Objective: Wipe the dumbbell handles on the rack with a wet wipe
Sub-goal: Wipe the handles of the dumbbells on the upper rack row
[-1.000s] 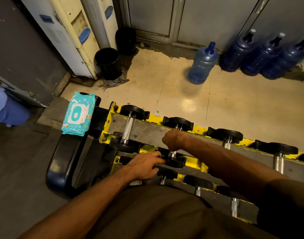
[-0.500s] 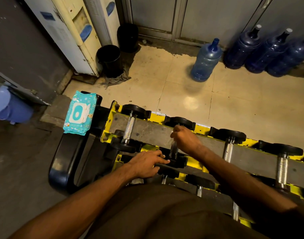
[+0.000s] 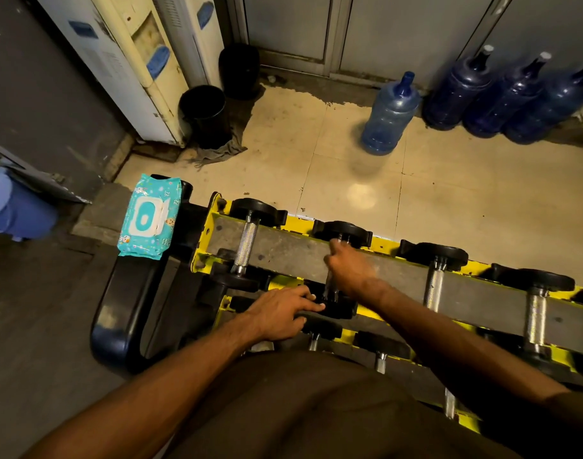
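Four water jugs (image 3: 391,117) stand on tiles (image 3: 465,193) beyond the rack (image 3: 283,251).

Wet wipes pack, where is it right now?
Head view, left side: the wet wipes pack lies on a black frame, just left of the yellow rack end.

- A gym's weights corner is indicated by a yellow two-tier rack (image 3: 283,251), on which black-headed dumbbells (image 3: 248,240) with knurled steel handles are laid in rows.
- A service corner is suggested by water dispensers (image 3: 131,54) set against the wall, large blue water jugs (image 3: 387,117) stood on the tiled floor (image 3: 465,200), and two black bins (image 3: 205,111).
- A pack of wet wipes (image 3: 149,217) is kept just beside the rack.
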Demonstrator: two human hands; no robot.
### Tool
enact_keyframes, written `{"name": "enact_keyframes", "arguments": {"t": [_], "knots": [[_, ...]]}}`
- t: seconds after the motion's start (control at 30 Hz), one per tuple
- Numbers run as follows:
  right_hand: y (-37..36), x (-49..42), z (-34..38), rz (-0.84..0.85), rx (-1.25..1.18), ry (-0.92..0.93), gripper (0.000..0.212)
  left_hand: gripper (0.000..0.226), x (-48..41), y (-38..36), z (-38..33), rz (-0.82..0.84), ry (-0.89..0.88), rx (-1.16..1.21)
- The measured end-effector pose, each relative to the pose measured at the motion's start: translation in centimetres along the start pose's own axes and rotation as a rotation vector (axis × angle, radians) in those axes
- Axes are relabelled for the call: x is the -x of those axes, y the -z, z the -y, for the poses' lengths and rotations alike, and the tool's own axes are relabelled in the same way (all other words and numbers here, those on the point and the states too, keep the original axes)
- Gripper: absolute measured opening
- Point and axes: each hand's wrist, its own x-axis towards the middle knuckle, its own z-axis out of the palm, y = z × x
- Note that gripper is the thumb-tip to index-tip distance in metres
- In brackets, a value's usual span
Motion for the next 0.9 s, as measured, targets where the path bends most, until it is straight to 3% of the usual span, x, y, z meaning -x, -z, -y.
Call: {"name": "enact_keyframes", "arguments": {"t": [0.1, 0.17, 0.27, 0.37, 0.57, 0.7, 0.77, 0.9], "knots": [[-0.7, 0.7, 1.9, 0.138, 0.015, 0.179, 0.031, 0.045, -0.1, -0.1, 0.1, 0.011, -0.001, -0.001], [-0.6, 0.4, 1.7, 0.103, -0.042, 0.148, 0.027, 0.045, -0.2, -0.1, 0.1, 0.005, -0.004, 0.004], [-0.2, -0.3, -0.3, -0.078, -0.189, -0.066, 0.014, 0.047, -0.1, -0.3, 0.1, -0.014, -0.008, 0.001], [-1.1, 0.2, -1.3, -0.273, -0.484, -0.333, 0.006, 0.048, 0.0, -0.5, 0.1, -0.018, -0.007, -0.001], [-5.3, 3.9, 1.5, -0.258, -1.078, -0.641, 0.012, 0.046, -0.4, -0.7, 0.7, -0.016, -0.007, 0.025], [-5.1, 1.5, -1.1, -0.44, -1.67, -1.119, 0.02, 0.045, -0.5, -0.8, 0.7, -0.02, -0.013, 0.032], [-4.8, 0.4, -2.4, -0.474, -1.776, -1.193, 0.023, 0.045, -0.5, -0.8, 0.7, -0.019, -0.017, 0.032], [-4.6, -0.1, -2.6, -0.4, -1.791, -1.168, 0.015, 0.046, -0.5, -0.8, 0.8, -0.026, -0.018, 0.034]]}}
